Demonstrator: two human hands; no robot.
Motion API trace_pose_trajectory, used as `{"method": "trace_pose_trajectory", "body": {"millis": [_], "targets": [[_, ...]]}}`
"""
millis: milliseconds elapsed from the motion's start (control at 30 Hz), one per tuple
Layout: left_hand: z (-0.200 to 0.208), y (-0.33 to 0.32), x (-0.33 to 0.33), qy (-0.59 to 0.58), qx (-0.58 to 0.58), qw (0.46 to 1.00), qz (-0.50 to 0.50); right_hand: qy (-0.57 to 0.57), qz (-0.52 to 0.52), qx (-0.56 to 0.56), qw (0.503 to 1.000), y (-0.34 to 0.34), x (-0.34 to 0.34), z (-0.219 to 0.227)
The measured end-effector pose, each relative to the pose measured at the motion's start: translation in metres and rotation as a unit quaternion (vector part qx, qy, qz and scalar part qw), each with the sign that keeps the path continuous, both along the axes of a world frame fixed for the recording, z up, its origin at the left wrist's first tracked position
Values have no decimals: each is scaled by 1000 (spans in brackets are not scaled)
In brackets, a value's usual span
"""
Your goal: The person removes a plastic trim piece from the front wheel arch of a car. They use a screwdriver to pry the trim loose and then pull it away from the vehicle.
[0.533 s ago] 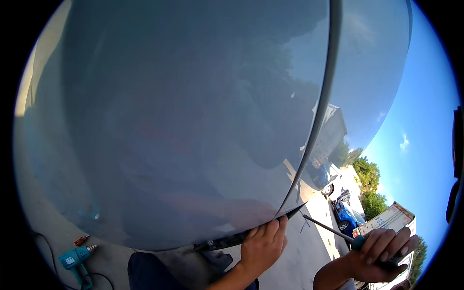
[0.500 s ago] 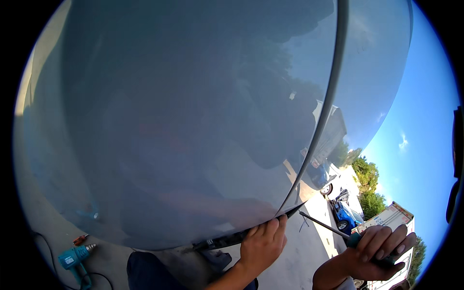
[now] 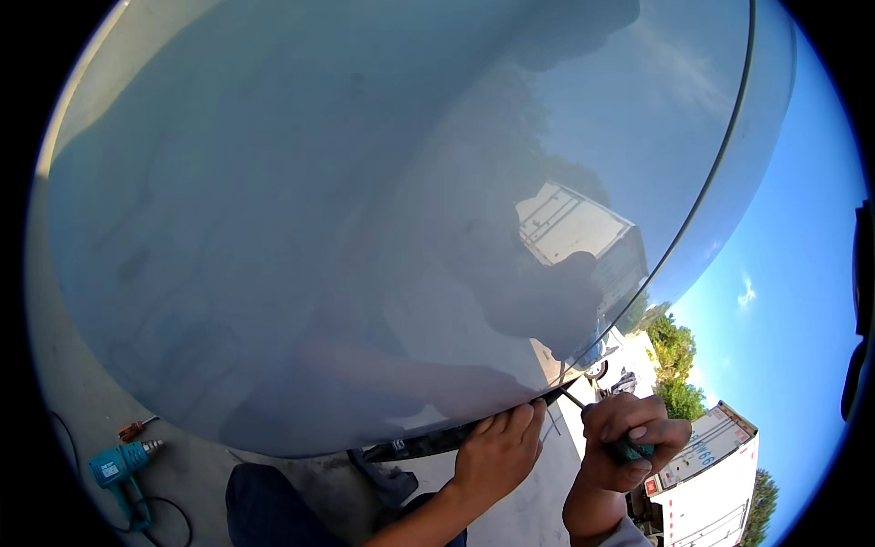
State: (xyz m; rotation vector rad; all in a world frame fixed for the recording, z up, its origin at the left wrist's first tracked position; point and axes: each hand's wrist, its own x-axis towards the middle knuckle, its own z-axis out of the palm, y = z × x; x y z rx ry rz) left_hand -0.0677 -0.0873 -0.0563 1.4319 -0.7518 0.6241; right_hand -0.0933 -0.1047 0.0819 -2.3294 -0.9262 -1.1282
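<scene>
A large glossy grey car panel [image 3: 365, 228] fills most of the view, and a black plastic strip [image 3: 424, 447] runs along its lower edge. My left hand [image 3: 497, 456] grips the strip near its right end, fingers side by side over the edge; its thumb is hidden. My right hand [image 3: 629, 438] is closed round the dark green handle of a screwdriver [image 3: 572, 397]. The thin shaft points up and left. Its tip meets the right end of the strip, close to the dark seam of the panel; whether it goes under the edge I cannot tell.
On the concrete at lower left lie a teal heat gun [image 3: 118, 465] with a black cord and an orange-handled screwdriver [image 3: 137, 428]. My dark-trousered knee [image 3: 273, 506] is under the panel. Behind my right hand stand a white box truck [image 3: 715, 483] and trees [image 3: 673, 351].
My right hand has moved left and slightly up, bringing the screwdriver tip to the panel's edge. My left hand stays on the strip. The view has shifted, showing more panel right of centre.
</scene>
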Motion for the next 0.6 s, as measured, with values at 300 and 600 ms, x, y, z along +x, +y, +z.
{"method": "trace_pose_trajectory", "body": {"millis": [300, 600], "targets": [[-1, 0, 1, -4, 9, 1000, 9, -48, -34, 29, 998, -9, 0, 1], [0, -4, 1, -2, 7, 1000, 25, -29, -73, 24, 997, -10, 12, -6]]}}
